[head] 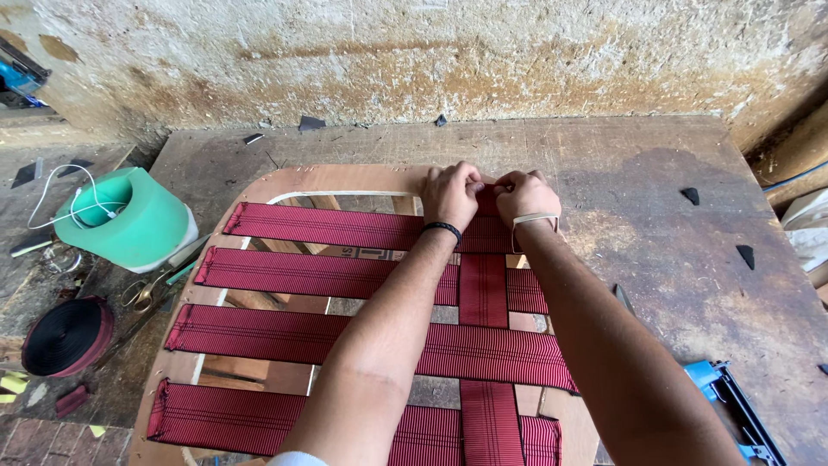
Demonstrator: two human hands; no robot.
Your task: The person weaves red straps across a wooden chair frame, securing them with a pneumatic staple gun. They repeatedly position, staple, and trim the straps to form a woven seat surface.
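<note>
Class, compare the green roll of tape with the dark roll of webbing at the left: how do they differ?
The green roll is pale green and tall, with a white cable lying across it; the dark roll is black with a red edge and much flatter. The green roll lies farther from the camera, the dark roll nearer. Both are wound rolls left of the wooden frame.

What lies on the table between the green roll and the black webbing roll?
In the head view, scissors lie between the green roll and the black webbing roll, beside the wooden frame.

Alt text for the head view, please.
Both hands, left hand and right hand, press the end of a red strap onto a wooden seat frame woven with red straps, on a worn workbench.
</note>
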